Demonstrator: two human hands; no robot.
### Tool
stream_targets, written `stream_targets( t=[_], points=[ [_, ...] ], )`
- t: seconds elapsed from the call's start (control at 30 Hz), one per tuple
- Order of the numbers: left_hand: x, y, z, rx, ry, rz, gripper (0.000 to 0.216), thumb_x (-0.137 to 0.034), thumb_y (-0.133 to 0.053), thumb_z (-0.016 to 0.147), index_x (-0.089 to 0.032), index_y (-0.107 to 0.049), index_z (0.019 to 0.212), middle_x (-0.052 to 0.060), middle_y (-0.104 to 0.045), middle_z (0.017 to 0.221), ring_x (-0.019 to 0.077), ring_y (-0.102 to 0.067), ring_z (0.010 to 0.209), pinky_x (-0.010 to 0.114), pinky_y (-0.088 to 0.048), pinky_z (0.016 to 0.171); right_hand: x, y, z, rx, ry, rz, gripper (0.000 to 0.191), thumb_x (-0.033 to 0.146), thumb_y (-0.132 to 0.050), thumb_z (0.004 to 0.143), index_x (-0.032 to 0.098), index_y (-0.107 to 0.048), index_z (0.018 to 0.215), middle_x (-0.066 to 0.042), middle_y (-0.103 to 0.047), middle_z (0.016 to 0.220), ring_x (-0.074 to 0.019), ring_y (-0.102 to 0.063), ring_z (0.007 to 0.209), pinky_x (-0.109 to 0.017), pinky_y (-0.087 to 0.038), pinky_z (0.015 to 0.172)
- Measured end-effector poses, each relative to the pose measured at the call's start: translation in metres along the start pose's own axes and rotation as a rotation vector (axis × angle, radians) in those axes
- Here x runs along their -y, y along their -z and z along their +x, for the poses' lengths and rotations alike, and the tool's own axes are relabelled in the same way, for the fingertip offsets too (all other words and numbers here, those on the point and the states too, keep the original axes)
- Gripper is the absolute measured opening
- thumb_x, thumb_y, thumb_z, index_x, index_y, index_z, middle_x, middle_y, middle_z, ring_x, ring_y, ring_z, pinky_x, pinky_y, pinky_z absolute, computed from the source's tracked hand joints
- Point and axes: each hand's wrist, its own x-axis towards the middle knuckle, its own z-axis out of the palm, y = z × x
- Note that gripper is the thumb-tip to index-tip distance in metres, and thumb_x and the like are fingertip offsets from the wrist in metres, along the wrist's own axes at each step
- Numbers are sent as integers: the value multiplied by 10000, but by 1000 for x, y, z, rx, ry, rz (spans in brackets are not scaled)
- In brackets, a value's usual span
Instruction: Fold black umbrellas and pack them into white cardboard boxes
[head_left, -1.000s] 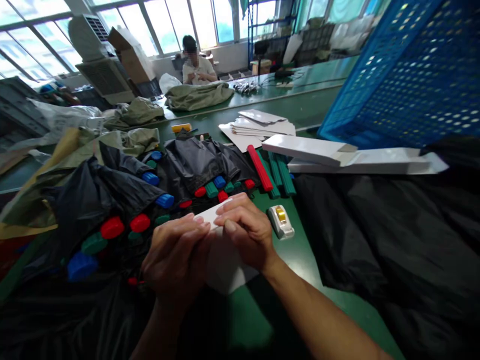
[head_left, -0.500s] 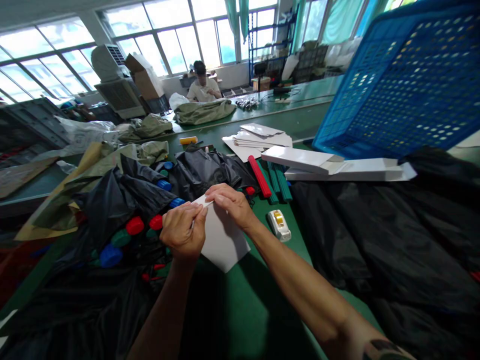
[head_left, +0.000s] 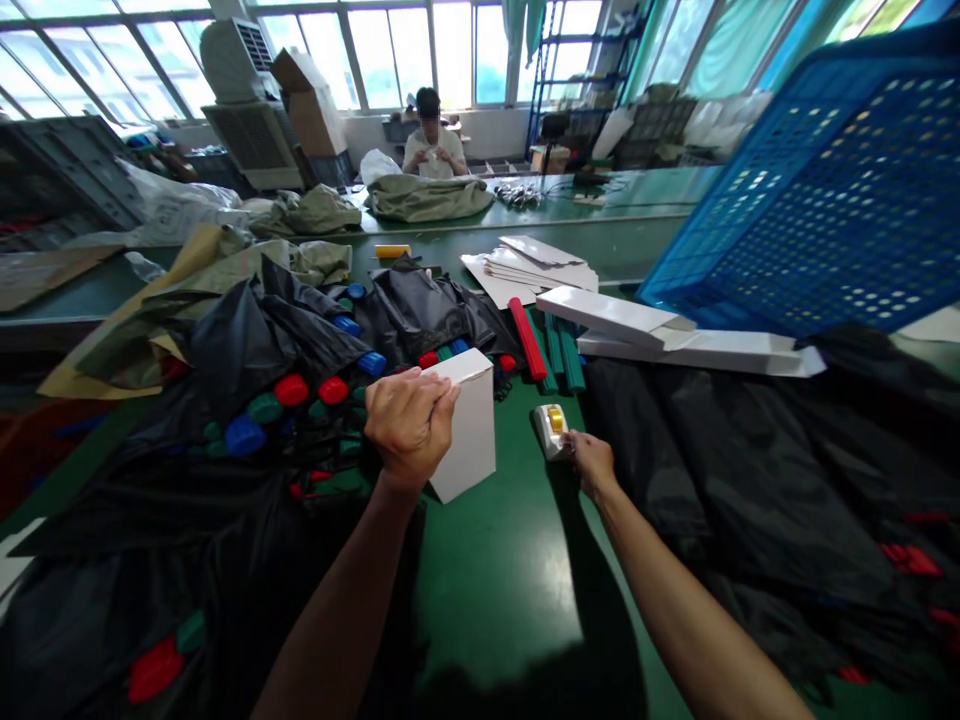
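"Judging by reach, which hand is nearer the tape dispenser?"

"The right hand, plainly. Its fingertips come to the dispenser's near end from the right, so the dispenser sits just to their left on the green worktop."

"Are they pinching anything?"

"The fingers look bunched there, but I can't tell whether anything is caught between them."

"And how does the dispenser lie?"

"Lengthwise away from the person, far end leaning a little left, near end toward the right hand."

"What about the left hand?"

"Curled around the upper left part of the white box, thumb bent against it. The box's broad face is toward the person, and a strip of worktop separates it from the dispenser, which lies to its right."
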Motion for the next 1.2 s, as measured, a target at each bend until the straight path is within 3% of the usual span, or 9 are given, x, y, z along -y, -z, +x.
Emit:
stream_targets(
  t=[0.13,0.23,0.33,0.4,0.5,0.67,0.8,1.0,1.2],
  points=[
    [-7,4,-3,-12,-35,-1,65,-236,-704,795,-224,-672,850,13,-743,856,205,-675,908,364,-459,859,11,-9,5,43,-184,-11,173,287,-645,869,115,-647,853,13,-613,675,-97,-549,533,-219,-449,491],
    [-9,4,-4,-12,-29,4,51,-240,-697,798,-224,-679,844,15,-746,855,210,-679,910,367,-459,856,22,-12,11,86,-323,22,230,331,-603,924,134,-616,1042,-33,-643,945,-125,-622,750,-286,-548,655],
    [-10,5,-3,-19,-24,14,36,-252,-684,810,-224,-686,834,14,-747,847,211,-681,904,368,-459,857,28,-10,13,129,-401,110,269,331,-591,932,143,-596,1124,-58,-634,1044,-156,-635,843,-327,-564,713],
    [-11,5,-3,-25,-23,17,36,-258,-681,814,-226,-687,830,12,-747,843,210,-680,897,368,-459,852,28,-7,11,147,-397,192,236,314,-591,933,139,-602,1090,-42,-639,991,-139,-633,795,-305,-563,683],
    [-12,6,-3,-27,-23,17,43,-270,-673,822,-229,-685,822,12,-746,842,208,-677,894,367,-456,847,21,0,5,148,-330,333,85,199,-640,871,124,-600,871,8,-625,760,-111,-609,625,-281,-562,604],
    [-11,5,-3,-34,-37,17,38,-266,-680,817,-228,-679,821,13,-742,839,205,-673,899,363,-453,846,-2,3,-11,132,-172,540,284,-8,-687,581,160,-459,572,30,-563,536,-126,-609,561,-295,-594,638],
    [-10,3,-4,-32,-32,22,39,-267,-678,819,-229,-676,829,13,-739,847,204,-667,909,366,-449,855,-16,-1,-20,138,-102,605,332,-9,-690,502,171,-411,504,15,-587,547,-124,-633,606,-276,-599,718],
    [-9,2,-6,-30,-32,15,50,-274,-673,825,-226,-674,838,13,-732,848,201,-661,907,368,-447,857,-28,-3,-24,156,-60,504,398,66,-780,539,185,-400,527,19,-591,538,-127,-642,584,-278,-616,648],
    [-9,3,-9,15,4,11,83,-315,-650,850,-234,-667,854,19,-725,868,211,-644,942,392,-438,878,-27,3,-23,260,-80,174,327,234,-757,754,186,-453,642,23,-562,479,-139,-590,415,-262,-548,396]
  ],
)
